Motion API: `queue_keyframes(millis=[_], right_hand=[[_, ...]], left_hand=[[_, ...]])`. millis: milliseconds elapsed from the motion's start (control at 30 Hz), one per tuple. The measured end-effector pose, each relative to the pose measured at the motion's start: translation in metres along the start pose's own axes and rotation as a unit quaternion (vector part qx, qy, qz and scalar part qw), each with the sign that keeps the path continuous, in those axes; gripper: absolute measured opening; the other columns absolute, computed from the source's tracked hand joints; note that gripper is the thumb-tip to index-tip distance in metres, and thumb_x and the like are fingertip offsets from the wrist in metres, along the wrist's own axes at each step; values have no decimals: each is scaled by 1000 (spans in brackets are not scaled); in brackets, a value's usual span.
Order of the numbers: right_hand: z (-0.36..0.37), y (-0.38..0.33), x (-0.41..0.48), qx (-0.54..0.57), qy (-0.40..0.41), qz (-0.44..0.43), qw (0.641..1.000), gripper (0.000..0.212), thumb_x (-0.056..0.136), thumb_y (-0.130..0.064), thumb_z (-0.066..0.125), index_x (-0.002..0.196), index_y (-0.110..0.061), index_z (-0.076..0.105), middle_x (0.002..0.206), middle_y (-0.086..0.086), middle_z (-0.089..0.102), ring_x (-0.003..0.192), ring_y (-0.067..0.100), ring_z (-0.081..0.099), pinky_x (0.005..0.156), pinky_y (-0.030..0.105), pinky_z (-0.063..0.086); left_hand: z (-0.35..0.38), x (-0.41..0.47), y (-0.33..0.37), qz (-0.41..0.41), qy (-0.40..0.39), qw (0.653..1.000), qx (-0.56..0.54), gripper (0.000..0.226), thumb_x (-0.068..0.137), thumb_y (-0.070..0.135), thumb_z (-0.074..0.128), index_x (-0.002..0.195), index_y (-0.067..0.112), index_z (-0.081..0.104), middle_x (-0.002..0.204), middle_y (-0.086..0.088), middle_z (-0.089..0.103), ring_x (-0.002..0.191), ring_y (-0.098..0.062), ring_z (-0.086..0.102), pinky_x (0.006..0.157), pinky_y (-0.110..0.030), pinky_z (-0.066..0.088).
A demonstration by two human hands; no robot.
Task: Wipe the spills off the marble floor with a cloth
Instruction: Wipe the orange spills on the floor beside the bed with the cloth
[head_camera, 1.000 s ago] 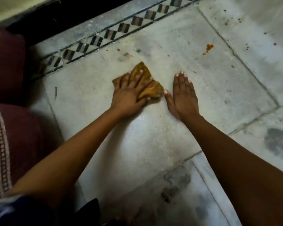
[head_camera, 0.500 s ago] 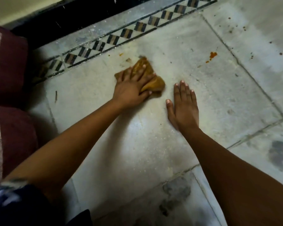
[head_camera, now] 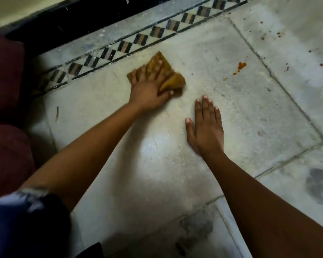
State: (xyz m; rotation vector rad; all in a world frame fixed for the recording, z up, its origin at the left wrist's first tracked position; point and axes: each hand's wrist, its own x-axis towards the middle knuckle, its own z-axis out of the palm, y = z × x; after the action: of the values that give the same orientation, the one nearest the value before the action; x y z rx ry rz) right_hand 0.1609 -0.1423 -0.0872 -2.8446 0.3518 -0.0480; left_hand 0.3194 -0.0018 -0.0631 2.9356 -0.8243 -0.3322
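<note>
Dim, grainy view with a bright glare patch on the marble floor (corners darkened, edges bowed).

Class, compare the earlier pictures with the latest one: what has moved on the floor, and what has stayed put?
The left hand pushed the cloth forward toward the patterned border, away from the right hand. The right hand stayed flat on the marble; the orange spill remains unwiped.

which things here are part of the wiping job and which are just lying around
Job: cloth under left hand; orange spill; red specks; marble floor.
Lying about: maroon cushions; twig; right hand, flat on floor, idle.
</note>
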Motion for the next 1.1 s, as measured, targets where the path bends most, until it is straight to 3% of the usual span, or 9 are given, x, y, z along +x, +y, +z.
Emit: queue_keyframes(millis=[133, 267, 400, 533, 633, 700, 767, 900, 1100], right_hand=[[1, 1, 1, 4, 1, 0, 1000, 69, 92, -45, 14, 148, -6, 18, 156, 15, 13, 145, 25, 9, 118, 35, 2], [1, 0, 0, -2, 0, 1, 1000, 69, 92, -46, 15, 148, -6, 16, 156, 15, 12, 145, 25, 7, 118, 35, 1], [1, 0, 0, -1, 1, -1, 1000, 68, 92, -46, 16, 149, -7, 16, 156, 15, 12, 145, 24, 7, 118, 34, 0], [-1, 0, 0, 7, 5, 1, 1000, 68, 92, -45, 13, 148, -7, 18, 156, 14, 14, 145, 23, 8, 117, 32, -2], [-3, 3, -3, 28, 17, 4, 999, 67, 92, -45, 13, 147, -7, 22, 155, 13, 19, 145, 23, 12, 116, 32, -2], [-8, 14, -7, 28, 14, 18, 999, 68, 92, -46, 12, 148, -8, 20, 156, 11, 18, 145, 22, 10, 116, 33, -2], [-14, 33, -13, 1, 15, 40, 999, 70, 91, -47, 11, 148, -7, 19, 156, 12, 16, 145, 22, 10, 117, 34, -1], [-26, 67, -19, -51, 13, 78, 996, 72, 90, -48, 9, 148, -5, 18, 156, 14, 15, 145, 24, 10, 117, 37, 0], [-37, 97, 3, -58, 37, 131, 989, 74, 90, -49, 5, 149, -6, 13, 157, 12, 10, 145, 23, 5, 117, 38, -2]], left_hand=[[3, -55, -41, 69, 17, 997, 28, 72, 80, 74, 21, 145, 48, 7, 159, 4, 5, 143, -34, 11, 114, -50, 6], [-8, -7, -77, -102, 39, 994, -6, 73, 83, 70, 28, 148, 43, 8, 160, 0, 0, 143, -37, 6, 113, -56, 5], [-18, 57, -30, -208, 33, 975, -69, 73, 89, 62, 38, 150, 35, 8, 160, -4, -4, 143, -41, -4, 112, -60, -5], [-6, 31, 28, -76, 15, 996, -33, 71, 89, 65, 32, 149, 37, 6, 160, -2, -3, 144, -39, -5, 112, -56, -7], [8, -25, 4, 63, 24, 998, 6, 71, 83, 70, 20, 147, 44, 6, 160, 0, 0, 145, -35, 2, 115, -52, 0], [6, -38, -33, 33, 23, 999, 6, 73, 81, 72, 17, 148, 44, 6, 160, 1, 0, 145, -34, 4, 115, -51, 3], [1, -25, -55, -65, 28, 997, -4, 71, 85, 69, 24, 148, 43, 6, 160, 0, -2, 144, -35, 3, 115, -53, 2], [-10, 37, -20, -198, 35, 976, -81, 67, 90, 62, 34, 149, 40, 9, 160, -1, -5, 144, -39, -7, 113, -58, -6], [5, 46, 73, -21, -1, 999, -31, 71, 87, 68, 32, 149, 41, 7, 160, 2, -6, 144, -39, -5, 112, -56, -7]])
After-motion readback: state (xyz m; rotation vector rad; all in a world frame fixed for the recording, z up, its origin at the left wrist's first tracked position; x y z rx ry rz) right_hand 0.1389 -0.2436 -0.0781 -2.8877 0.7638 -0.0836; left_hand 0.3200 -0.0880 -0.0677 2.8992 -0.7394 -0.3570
